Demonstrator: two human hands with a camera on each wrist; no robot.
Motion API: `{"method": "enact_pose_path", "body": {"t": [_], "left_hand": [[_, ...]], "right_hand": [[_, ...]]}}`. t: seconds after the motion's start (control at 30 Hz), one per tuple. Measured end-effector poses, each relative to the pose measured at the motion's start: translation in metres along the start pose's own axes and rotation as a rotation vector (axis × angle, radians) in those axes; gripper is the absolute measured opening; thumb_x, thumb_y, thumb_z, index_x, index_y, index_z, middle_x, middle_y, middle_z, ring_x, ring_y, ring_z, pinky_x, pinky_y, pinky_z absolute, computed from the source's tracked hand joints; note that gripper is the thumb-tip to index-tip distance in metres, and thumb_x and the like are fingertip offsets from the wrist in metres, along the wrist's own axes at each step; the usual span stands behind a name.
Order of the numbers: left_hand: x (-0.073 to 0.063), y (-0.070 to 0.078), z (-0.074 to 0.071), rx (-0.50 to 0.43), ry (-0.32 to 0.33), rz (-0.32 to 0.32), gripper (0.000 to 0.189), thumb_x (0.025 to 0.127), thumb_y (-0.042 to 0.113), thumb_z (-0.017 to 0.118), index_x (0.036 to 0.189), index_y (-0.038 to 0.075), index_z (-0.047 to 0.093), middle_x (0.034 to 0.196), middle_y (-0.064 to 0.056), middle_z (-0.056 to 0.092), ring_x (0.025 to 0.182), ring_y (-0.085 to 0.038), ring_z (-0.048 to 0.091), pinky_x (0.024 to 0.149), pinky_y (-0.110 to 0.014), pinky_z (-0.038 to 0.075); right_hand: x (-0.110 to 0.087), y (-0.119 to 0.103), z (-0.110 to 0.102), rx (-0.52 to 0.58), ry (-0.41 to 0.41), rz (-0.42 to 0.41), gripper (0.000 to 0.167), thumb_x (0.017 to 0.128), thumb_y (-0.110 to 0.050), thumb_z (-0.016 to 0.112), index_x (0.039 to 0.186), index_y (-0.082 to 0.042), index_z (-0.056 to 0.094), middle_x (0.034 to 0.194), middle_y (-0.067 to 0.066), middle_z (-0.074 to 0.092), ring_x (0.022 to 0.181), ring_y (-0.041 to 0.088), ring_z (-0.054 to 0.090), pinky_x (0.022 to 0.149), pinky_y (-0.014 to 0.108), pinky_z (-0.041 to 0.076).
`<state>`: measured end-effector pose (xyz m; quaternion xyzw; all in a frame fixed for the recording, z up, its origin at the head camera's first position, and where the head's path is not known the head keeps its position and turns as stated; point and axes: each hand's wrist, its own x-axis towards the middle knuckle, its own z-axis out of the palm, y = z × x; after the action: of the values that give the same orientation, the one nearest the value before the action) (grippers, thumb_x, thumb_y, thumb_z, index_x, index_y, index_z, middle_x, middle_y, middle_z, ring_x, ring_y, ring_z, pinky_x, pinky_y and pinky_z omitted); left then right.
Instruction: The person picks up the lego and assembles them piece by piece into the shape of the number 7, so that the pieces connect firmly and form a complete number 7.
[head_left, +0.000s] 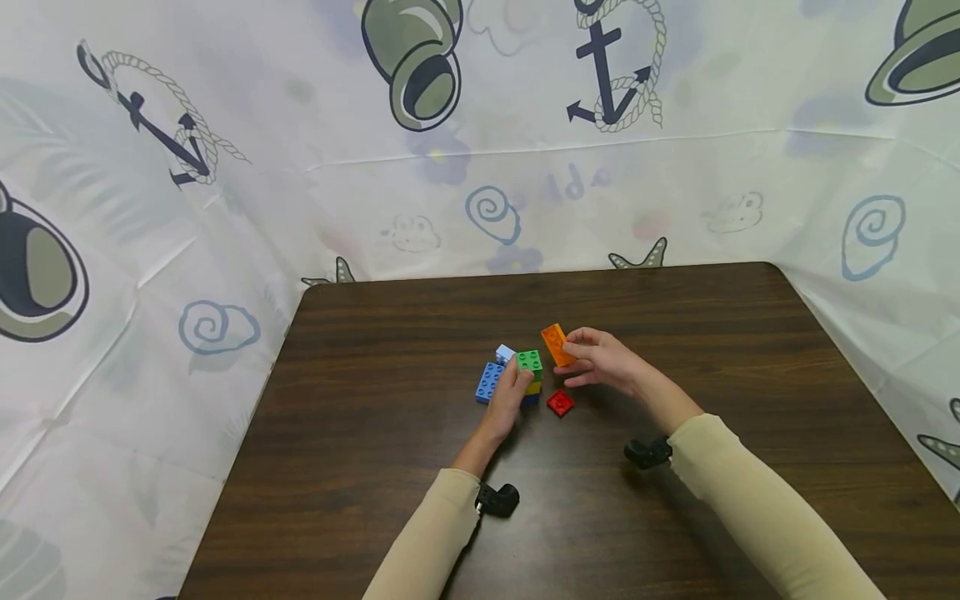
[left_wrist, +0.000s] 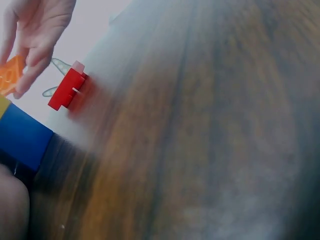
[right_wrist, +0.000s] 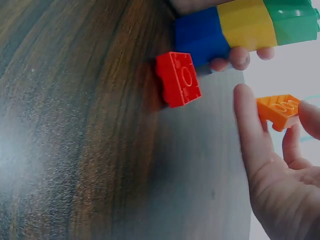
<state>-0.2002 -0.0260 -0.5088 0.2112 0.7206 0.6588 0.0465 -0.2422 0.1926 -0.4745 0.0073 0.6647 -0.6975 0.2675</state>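
Observation:
My left hand (head_left: 510, 392) grips a stack of bricks, green (head_left: 529, 360) over yellow (right_wrist: 246, 22) over dark blue (left_wrist: 24, 136). In the right wrist view its fingertips (right_wrist: 239, 58) show at the stack's side. My right hand (head_left: 600, 360) pinches an orange brick (head_left: 556, 343) between thumb and fingers, held apart from the stack and above the table. That brick's hollow underside with its tubes shows in the right wrist view. On the table between the hands, near the stack's foot, lies a small red brick (head_left: 560, 403), its hollow side showing in the right wrist view.
Left of the stack lie a blue brick (head_left: 489, 382) and a light blue brick (head_left: 505, 354), both partly close behind my left hand. They rest on a dark wooden table (head_left: 375, 433). A printed white cloth (head_left: 420, 200) hangs behind and beside it.

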Motion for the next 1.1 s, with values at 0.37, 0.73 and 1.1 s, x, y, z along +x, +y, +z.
{"method": "enact_pose_path", "body": {"t": [0.37, 0.73, 1.1], "left_hand": [[0.003, -0.005, 0.002, 0.015, -0.016, -0.039, 0.044, 0.094, 0.013, 0.067, 0.128, -0.006, 0.047, 0.113, -0.024, 0.057, 0.099, -0.021, 0.054, 0.089, -0.034, 0.043], [0.003, -0.006, 0.000, -0.004, -0.044, -0.018, 0.046, 0.095, 0.012, 0.065, 0.132, -0.006, 0.044, 0.115, -0.027, 0.053, 0.102, -0.032, 0.052, 0.090, -0.036, 0.042], [0.003, -0.006, 0.001, -0.012, -0.032, -0.054, 0.047, 0.096, 0.013, 0.064, 0.136, -0.001, 0.046, 0.122, -0.009, 0.058, 0.106, -0.025, 0.056, 0.096, -0.034, 0.044]], "right_hand": [[-0.006, -0.014, 0.012, -0.140, -0.027, -0.189, 0.046, 0.094, -0.011, 0.066, 0.133, 0.003, 0.046, 0.126, 0.026, 0.054, 0.110, 0.038, 0.062, 0.091, 0.051, 0.048], [-0.014, -0.024, 0.041, -0.474, 0.102, -0.505, 0.037, 0.089, -0.015, 0.073, 0.123, -0.001, 0.065, 0.118, 0.016, 0.066, 0.104, 0.030, 0.064, 0.088, 0.045, 0.052], [-0.027, -0.025, 0.056, -0.718, 0.127, -0.629, 0.032, 0.085, -0.013, 0.078, 0.116, -0.011, 0.068, 0.113, 0.002, 0.067, 0.100, 0.018, 0.063, 0.083, 0.041, 0.054]]}}
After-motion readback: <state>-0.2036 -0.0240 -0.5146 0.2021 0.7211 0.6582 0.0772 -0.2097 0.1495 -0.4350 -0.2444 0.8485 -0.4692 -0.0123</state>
